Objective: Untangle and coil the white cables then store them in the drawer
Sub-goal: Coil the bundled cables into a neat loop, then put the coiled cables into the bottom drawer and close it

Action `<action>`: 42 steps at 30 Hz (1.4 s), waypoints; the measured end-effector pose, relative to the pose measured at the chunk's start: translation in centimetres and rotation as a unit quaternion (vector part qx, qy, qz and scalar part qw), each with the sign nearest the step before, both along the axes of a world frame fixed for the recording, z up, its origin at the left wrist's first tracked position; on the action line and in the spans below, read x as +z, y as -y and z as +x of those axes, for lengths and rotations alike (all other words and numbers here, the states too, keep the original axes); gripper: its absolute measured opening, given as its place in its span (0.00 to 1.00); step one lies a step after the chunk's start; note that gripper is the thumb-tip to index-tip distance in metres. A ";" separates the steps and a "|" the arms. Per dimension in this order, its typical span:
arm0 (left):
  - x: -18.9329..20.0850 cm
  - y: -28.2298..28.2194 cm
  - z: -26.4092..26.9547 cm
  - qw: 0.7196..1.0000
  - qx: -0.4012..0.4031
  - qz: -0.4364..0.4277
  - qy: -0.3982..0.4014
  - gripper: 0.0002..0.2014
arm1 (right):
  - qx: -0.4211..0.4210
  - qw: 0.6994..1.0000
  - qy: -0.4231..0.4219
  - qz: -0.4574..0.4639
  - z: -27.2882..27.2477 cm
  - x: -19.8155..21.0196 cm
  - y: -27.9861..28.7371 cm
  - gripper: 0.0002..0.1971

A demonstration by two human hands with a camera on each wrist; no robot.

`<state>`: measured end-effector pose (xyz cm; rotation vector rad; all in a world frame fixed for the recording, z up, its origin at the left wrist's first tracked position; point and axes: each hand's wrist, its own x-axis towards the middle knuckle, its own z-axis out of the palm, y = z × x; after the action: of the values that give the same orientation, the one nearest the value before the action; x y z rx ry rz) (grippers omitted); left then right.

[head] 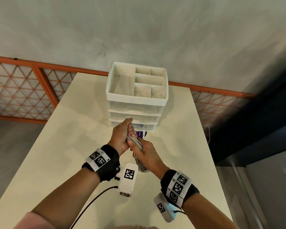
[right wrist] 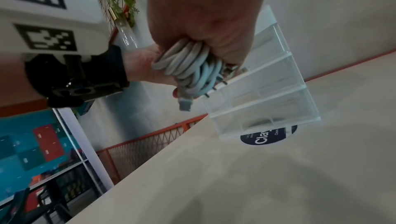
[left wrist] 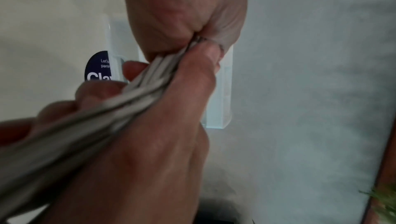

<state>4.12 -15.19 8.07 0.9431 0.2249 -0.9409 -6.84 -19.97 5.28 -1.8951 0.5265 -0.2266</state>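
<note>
A bundle of coiled white cables (head: 137,142) is held above the table, just in front of the drawer unit (head: 135,111). My left hand (head: 122,134) grips the bundle's upper end, and my right hand (head: 144,152) grips its middle. A loop (head: 141,167) hangs below the right hand. In the left wrist view the cables (left wrist: 139,88) run diagonally from the left hand (left wrist: 184,16) through the right hand (left wrist: 154,143). The right wrist view shows the coil (right wrist: 188,65) in my right hand (right wrist: 203,16), with a connector end (right wrist: 184,104) dangling. All three clear drawers (right wrist: 268,88) look pushed in.
The drawer unit has a white compartment tray (head: 122,83) on top and a purple round label (head: 141,133) at its base. It stands at the far end of the cream table (head: 64,138). An orange mesh fence (head: 23,90) and a grey wall lie behind.
</note>
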 end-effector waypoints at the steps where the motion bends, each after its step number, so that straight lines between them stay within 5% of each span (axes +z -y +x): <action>1: -0.4 0.2 0.2 1.000 -0.002 0.004 -0.012 0.19 | 0.003 1.000 -0.012 0.000 0.1 -0.2 0.3 0.15; 13: -1.6 3.9 1.6 0.998 -0.058 -0.035 -0.007 0.19 | 0.037 0.970 -0.055 0.232 0.7 0.9 4.1 0.17; 21: -3.3 4.5 2.6 0.988 -0.147 0.026 0.032 0.20 | -0.022 0.970 -0.065 0.232 0.9 -0.9 5.4 0.19; 24: -4.5 4.5 3.8 0.993 -0.101 0.054 0.017 0.26 | -0.041 0.969 -0.070 0.232 0.8 -1.1 6.5 0.20; 27: -5.5 4.3 4.6 0.998 -0.043 0.038 0.024 0.16 | -0.048 0.968 -0.088 0.230 0.3 -1.1 7.5 0.20; 34: -5.8 4.3 4.4 0.994 -0.092 0.034 0.042 0.18 | -0.024 0.974 -0.110 0.194 -0.7 -0.1 7.9 0.20; 42: -5.8 5.3 4.6 0.999 -0.038 0.035 0.004 0.24 | -0.025 0.979 -0.107 0.171 -2.7 0.9 7.3 0.20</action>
<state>8.77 -20.47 2.24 1.0249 0.2185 -1.0037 -9.51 -27.30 6.13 -1.5794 0.7102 0.0371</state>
